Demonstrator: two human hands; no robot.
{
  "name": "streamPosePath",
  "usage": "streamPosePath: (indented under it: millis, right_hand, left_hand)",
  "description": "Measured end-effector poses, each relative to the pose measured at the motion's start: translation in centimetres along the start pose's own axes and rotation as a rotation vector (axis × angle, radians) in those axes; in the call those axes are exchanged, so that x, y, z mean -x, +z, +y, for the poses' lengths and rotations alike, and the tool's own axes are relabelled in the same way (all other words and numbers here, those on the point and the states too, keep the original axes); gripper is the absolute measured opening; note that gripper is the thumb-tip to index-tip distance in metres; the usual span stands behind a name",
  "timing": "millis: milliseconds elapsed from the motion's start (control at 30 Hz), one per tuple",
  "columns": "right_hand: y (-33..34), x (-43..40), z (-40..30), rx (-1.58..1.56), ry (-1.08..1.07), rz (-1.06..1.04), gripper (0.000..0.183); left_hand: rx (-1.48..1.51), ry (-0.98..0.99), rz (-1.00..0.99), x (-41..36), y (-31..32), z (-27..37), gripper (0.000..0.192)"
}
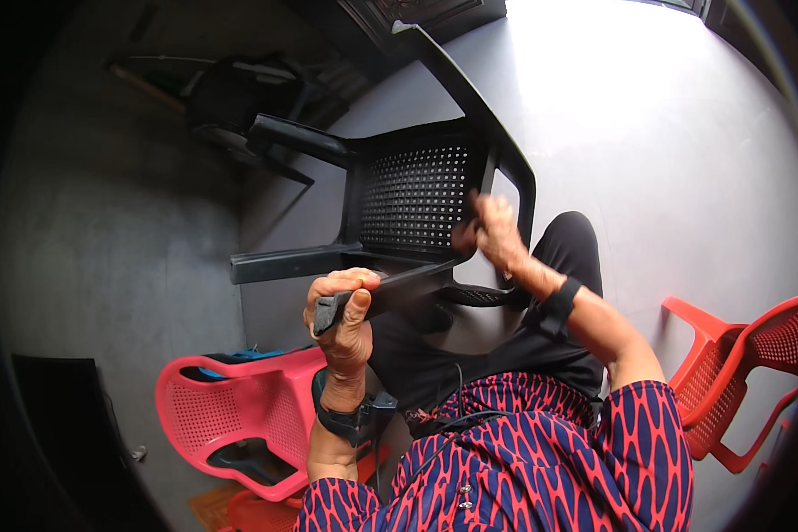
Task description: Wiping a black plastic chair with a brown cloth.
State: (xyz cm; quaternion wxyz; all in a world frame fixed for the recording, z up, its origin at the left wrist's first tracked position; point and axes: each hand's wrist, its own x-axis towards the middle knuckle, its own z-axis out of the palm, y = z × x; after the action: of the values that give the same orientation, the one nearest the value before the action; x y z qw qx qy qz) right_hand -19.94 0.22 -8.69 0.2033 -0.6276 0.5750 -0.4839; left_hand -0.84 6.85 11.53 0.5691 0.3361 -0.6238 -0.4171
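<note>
A black plastic armchair (412, 193) with a perforated seat lies tipped over in front of me, its legs pointing to the left and upward. My left hand (346, 312) grips the end of one of its legs, fingers wrapped over the top edge and thumb along the near side. Beside the perforated panel, near the chair's frame, my right hand (495, 229) is blurred. Something dark reddish shows at its fingers, too blurred to name; whether the hand holds it is unclear.
At the lower left stands a pink plastic chair (199, 412); red plastic chairs (711, 379) are at the right. A dark chair-like object (226, 100) lies in shadow at the upper left. Dark carved furniture (419, 16) stands at the top.
</note>
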Motion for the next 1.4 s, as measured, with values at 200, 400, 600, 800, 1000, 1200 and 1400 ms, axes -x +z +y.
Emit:
streamPosePath:
  millis: [200, 400, 600, 800, 1000, 1200, 1400]
  right_hand:
    - [0.0, -4.5, 3.3, 0.032, 0.409, 0.134, 0.060]
    - [0.7, 3.5, -0.4, 0.043, 0.178, -0.313, 0.053]
    - [-4.3, -3.6, -6.7, 0.554, -0.337, 0.037, 0.037]
    - [2.5, -6.2, 15.0, 1.925, -0.189, -0.426, 0.025]
    - [-5.9, -6.9, 1.3, 0.785, -0.451, -0.236, 0.023]
    - [-7.3, -4.4, -0.7, 0.711, -0.550, -0.427, 0.020]
    - [-8.2, -2.0, -2.6, 0.592, -0.614, -0.647, 0.025]
  left_hand:
    - [0.117, -0.008, -0.085, 1.0, 0.3, 0.6, 0.018]
    - [0.107, -0.045, -0.104, 1.3, -0.2, 0.4, 0.021]
    - [0.054, -0.078, -0.154, 2.6, 0.6, 1.7, 0.023]
    - [0.153, 0.035, -0.290, 3.0, 2.4, 0.5, 0.017]
    - [0.139, 0.069, -0.287, 3.9, 1.4, 0.8, 0.019]
    - [0.164, 0.079, -0.313, 4.0, 1.3, 0.6, 0.020]
    - [0.141, 0.063, -0.354, 4.7, 0.8, 1.2, 0.022]
